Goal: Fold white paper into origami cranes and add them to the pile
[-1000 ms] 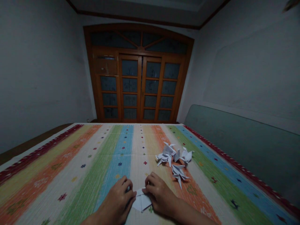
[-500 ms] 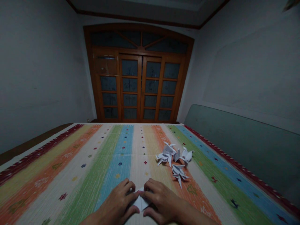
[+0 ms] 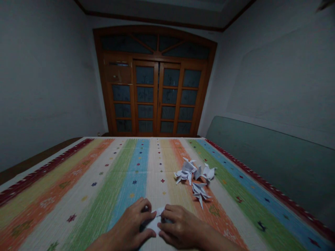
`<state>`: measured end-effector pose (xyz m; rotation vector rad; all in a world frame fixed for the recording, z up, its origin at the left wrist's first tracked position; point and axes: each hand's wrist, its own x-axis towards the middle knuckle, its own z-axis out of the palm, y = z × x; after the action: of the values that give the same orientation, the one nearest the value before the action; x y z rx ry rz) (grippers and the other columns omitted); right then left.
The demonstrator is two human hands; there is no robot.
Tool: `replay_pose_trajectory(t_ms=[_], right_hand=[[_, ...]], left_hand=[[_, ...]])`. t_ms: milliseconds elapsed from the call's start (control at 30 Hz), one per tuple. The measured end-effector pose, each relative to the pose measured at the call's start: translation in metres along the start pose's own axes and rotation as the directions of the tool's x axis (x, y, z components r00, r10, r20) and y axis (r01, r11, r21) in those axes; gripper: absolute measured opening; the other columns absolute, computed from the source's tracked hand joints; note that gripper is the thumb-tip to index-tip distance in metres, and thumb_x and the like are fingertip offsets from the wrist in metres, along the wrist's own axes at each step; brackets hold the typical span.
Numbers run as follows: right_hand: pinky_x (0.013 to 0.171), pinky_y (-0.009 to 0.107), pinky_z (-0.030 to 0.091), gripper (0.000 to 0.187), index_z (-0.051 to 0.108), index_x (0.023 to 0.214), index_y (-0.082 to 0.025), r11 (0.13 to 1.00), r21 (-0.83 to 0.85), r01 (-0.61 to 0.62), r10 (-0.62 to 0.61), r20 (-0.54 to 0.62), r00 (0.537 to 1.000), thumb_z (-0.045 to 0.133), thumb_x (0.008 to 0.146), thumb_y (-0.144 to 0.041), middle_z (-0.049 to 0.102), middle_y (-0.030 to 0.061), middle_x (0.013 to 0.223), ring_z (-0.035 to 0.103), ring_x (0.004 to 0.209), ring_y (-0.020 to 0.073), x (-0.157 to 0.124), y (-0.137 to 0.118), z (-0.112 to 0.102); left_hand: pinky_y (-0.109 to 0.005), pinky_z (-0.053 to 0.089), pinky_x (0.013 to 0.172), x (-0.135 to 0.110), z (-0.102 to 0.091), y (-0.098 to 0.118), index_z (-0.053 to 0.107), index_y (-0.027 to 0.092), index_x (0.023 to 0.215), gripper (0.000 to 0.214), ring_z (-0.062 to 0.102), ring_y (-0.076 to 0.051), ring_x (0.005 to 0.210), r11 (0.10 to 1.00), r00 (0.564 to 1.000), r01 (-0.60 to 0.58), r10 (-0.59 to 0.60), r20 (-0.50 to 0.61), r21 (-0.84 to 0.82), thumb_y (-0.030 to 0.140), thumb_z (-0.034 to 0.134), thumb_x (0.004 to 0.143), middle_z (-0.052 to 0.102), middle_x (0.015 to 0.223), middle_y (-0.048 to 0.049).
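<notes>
A small piece of folded white paper (image 3: 154,226) lies on the striped cloth at the near edge, between my two hands. My left hand (image 3: 136,221) grips its left side, thumb low and fingers curled over the top. From the right, my right hand (image 3: 180,225) pinches the paper with bent fingers and covers that side of it. The folds beneath my fingers are partly hidden. Beyond my right hand, several white folded paper cranes (image 3: 199,191) sit in a loose cluster on the cloth.
The striped tablecloth (image 3: 123,184) covers the table. A greenish panel (image 3: 261,157) stands along the right side. Wooden glazed doors (image 3: 157,94) are at the far end, between pale walls.
My right fingers have shifted down and closed in over the paper's right side, hiding its fold. My left hand has hardly moved. The cranes stay where they were.
</notes>
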<state>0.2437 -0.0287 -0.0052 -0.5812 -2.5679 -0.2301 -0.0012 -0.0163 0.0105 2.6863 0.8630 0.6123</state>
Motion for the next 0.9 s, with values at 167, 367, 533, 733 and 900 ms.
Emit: replay_pose_trajectory(t_ms=[167,367,533,733,900], right_hand=[[0.057,0.028,0.04,0.009,0.071,0.086,-0.018,0.996,0.077,-0.053,0.054,-0.004,0.999,0.066,0.09,-0.024,0.067,0.006,0.078,0.058,0.068,0.0182,-0.001,0.002,0.004],[0.061,0.029,0.042,0.017,0.07,0.087,-0.019,0.966,0.225,-0.129,0.121,0.046,0.992,0.071,0.087,-0.035,0.067,0.0073,0.086,0.06,0.075,0.0198,-0.004,0.004,0.008],[0.066,0.027,0.044,0.006,0.068,0.085,-0.017,0.921,0.268,-0.284,0.289,0.021,0.957,0.065,0.089,-0.02,0.066,0.0067,0.084,0.06,0.076,0.0186,0.0,-0.001,0.008],[0.071,0.027,0.046,0.004,0.066,0.082,-0.017,0.85,0.323,-0.417,0.432,0.025,0.901,0.069,0.084,-0.014,0.065,0.0059,0.084,0.06,0.078,0.0185,0.001,-0.006,0.012],[0.079,0.03,0.048,0.015,0.065,0.095,-0.017,0.803,0.357,-0.476,0.486,0.07,0.871,0.069,0.082,-0.011,0.066,0.0066,0.092,0.061,0.085,0.0202,0.0,-0.008,0.01]], left_hand=[[-0.033,0.051,0.078,-0.002,0.001,0.002,0.07,0.021,0.11,0.029,0.061,-0.024,0.093,0.999,0.998,-0.032,0.033,-0.044,0.03,0.023,0.082,0.084,0.064,0.104,-0.0063],[-0.033,0.051,0.077,0.0,0.0,0.005,0.071,0.021,0.107,0.019,0.063,-0.024,0.091,0.994,0.997,-0.046,0.051,-0.053,0.1,0.019,0.077,0.089,0.065,0.1,-0.0059],[-0.03,0.05,0.072,0.002,0.008,-0.002,0.072,0.02,0.102,0.011,0.063,-0.022,0.086,0.991,0.989,-0.067,0.081,-0.12,0.115,0.013,0.067,0.095,0.066,0.095,-0.0051],[-0.028,0.05,0.073,0.002,0.013,-0.008,0.073,0.022,0.099,0.021,0.062,-0.02,0.087,0.996,0.985,-0.067,0.075,-0.158,0.054,0.004,0.065,0.093,0.066,0.094,-0.0039],[-0.033,0.052,0.075,0.0,0.006,0.003,0.07,0.019,0.106,0.023,0.059,-0.023,0.089,0.978,0.984,-0.115,0.136,-0.114,0.174,0.004,0.056,0.096,0.066,0.097,-0.0077]])
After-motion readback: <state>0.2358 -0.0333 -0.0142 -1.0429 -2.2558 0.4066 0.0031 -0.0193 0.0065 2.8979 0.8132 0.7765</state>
